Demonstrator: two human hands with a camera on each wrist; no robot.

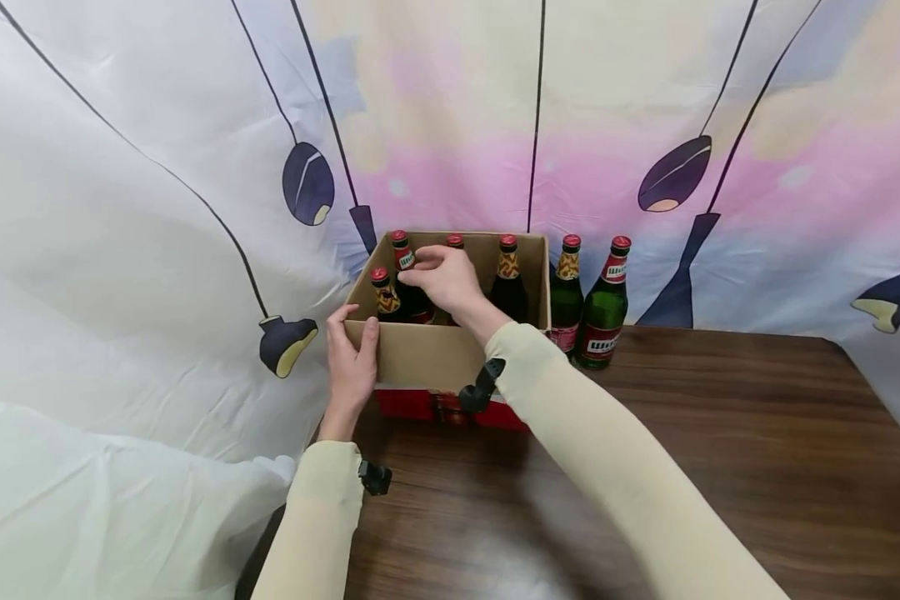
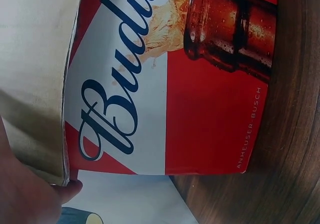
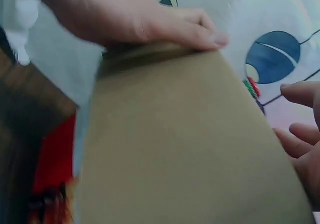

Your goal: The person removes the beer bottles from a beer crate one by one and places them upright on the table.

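My left hand [image 1: 351,362] grips the front left corner of an open cardboard beer box [image 1: 435,354], thumb on the raised front flap; the right wrist view also shows this left hand [image 3: 145,24] on the flap's edge. My right hand [image 1: 446,275] reaches over the box, fingers apart and bent slightly, holding nothing. Its fingertips are beside a red-capped beer bottle [image 1: 402,250] at the back left; whether they touch is unclear. Inside the box also stand a gold-necked bottle [image 1: 384,292] at the front left, a bottle [image 1: 455,242] partly behind my hand, and another bottle [image 1: 507,279] at the right.
Two green beer bottles, one gold-necked [image 1: 566,292] and one red-labelled [image 1: 603,308], stand against the box's right side on the brown wooden table [image 1: 720,450]. A patterned cloth [image 1: 450,108] hangs close behind. White fabric [image 1: 120,500] lies at the left.
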